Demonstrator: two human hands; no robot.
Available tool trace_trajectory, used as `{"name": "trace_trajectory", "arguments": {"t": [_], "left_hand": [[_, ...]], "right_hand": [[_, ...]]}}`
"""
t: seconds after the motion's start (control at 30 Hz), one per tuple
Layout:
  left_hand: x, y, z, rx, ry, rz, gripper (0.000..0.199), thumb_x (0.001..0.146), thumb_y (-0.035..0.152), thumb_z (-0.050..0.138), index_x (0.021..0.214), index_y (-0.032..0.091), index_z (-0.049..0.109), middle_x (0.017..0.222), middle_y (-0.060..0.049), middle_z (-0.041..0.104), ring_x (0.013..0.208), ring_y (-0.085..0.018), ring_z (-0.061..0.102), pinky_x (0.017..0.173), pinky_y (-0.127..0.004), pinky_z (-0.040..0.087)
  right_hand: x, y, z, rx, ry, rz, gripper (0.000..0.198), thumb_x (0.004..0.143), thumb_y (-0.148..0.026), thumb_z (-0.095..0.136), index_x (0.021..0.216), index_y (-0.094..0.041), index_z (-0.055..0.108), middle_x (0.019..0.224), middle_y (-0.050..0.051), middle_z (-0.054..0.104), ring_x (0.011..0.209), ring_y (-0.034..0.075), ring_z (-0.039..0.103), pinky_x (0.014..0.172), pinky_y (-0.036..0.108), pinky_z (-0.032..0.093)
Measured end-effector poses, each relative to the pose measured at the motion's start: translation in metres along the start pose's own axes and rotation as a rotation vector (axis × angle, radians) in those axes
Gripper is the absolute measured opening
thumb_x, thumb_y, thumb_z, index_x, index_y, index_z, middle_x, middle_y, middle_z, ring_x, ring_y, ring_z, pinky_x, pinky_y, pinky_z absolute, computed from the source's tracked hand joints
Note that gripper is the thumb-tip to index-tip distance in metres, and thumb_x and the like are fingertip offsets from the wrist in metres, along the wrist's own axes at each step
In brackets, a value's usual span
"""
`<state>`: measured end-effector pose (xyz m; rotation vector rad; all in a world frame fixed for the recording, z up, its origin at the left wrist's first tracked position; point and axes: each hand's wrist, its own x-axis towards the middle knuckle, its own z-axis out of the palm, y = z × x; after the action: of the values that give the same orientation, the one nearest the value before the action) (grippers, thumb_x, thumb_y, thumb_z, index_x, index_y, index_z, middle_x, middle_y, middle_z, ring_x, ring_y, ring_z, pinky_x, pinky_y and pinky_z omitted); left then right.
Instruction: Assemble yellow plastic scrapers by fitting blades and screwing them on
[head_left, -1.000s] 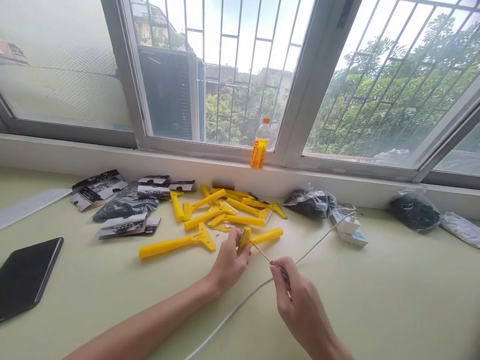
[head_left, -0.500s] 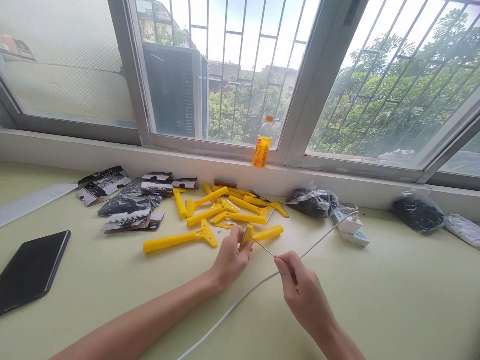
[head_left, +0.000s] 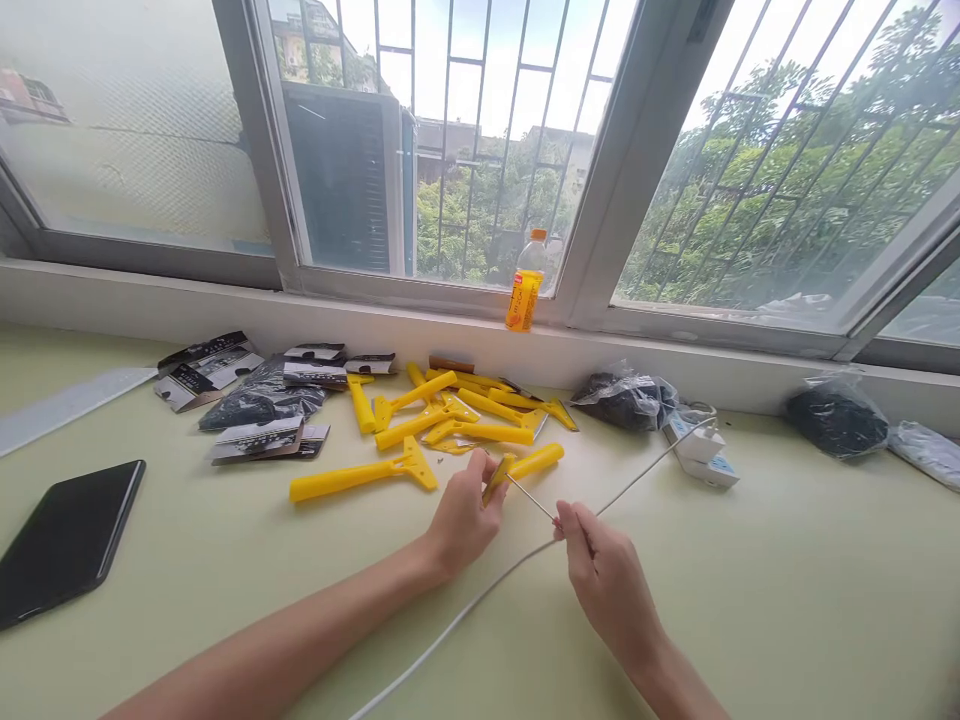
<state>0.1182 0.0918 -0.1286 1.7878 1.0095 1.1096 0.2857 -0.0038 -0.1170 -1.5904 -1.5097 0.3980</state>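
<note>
My left hand [head_left: 466, 508] is closed on the head of a yellow scraper [head_left: 536, 461], whose handle points away to the right. In my right hand [head_left: 604, 550] is a thin screwdriver [head_left: 531, 497]; its grip is hidden by my fingers. The shaft's tip meets the scraper head. Left of my hands another yellow scraper [head_left: 352, 482] lies alone on the table. Just beyond them several more yellow scrapers [head_left: 457, 432] form a loose pile, some with metal blades showing. A tiny screw [head_left: 440, 460] seems to lie near the pile.
A white cable [head_left: 457, 622] runs under my right hand to a power strip [head_left: 705, 462]. Black plastic bags [head_left: 626, 400] and printed cards [head_left: 259, 440] lie along the back. A black phone [head_left: 71, 540] is at left, a drink bottle [head_left: 525, 290] on the sill.
The scraper head has turned slightly in my left hand. My right fingers have shifted on the screwdriver, which still meets the scraper head.
</note>
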Motion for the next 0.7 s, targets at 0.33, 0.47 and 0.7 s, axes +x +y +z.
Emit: {"name": "trace_trajectory", "arguments": {"t": [0.33,0.47,0.7], "left_hand": [[0.001,-0.001,0.000,-0.015,0.033,-0.025,0.026,0.092,0.042,0.055,0.090,0.020,0.041,0.084,0.001,0.061,0.067,-0.007,0.052,0.059,-0.018,0.036],[0.000,0.001,0.000,0.014,0.015,0.013,0.024,0.092,0.041,0.054,0.090,0.019,0.043,0.085,0.000,0.063,0.066,-0.007,0.051,0.058,-0.018,0.035],[0.001,0.001,-0.001,0.004,0.019,-0.021,0.024,0.091,0.040,0.054,0.090,0.020,0.042,0.086,0.000,0.064,0.069,-0.008,0.054,0.060,-0.019,0.037]], "right_hand": [[-0.003,-0.007,-0.004,0.112,-0.129,0.009,0.035,0.099,-0.052,0.048,0.085,-0.020,0.053,0.069,-0.001,0.047,0.060,0.014,0.039,0.054,0.025,0.032],[-0.003,0.001,-0.004,-0.017,-0.011,-0.028,0.044,0.099,-0.055,0.045,0.076,-0.019,0.055,0.059,-0.004,0.030,0.055,0.012,0.026,0.053,0.027,0.025],[-0.007,-0.009,-0.004,0.137,-0.121,0.151,0.034,0.099,-0.056,0.046,0.096,-0.023,0.050,0.066,-0.004,0.041,0.055,0.012,0.033,0.049,0.024,0.028]]}}
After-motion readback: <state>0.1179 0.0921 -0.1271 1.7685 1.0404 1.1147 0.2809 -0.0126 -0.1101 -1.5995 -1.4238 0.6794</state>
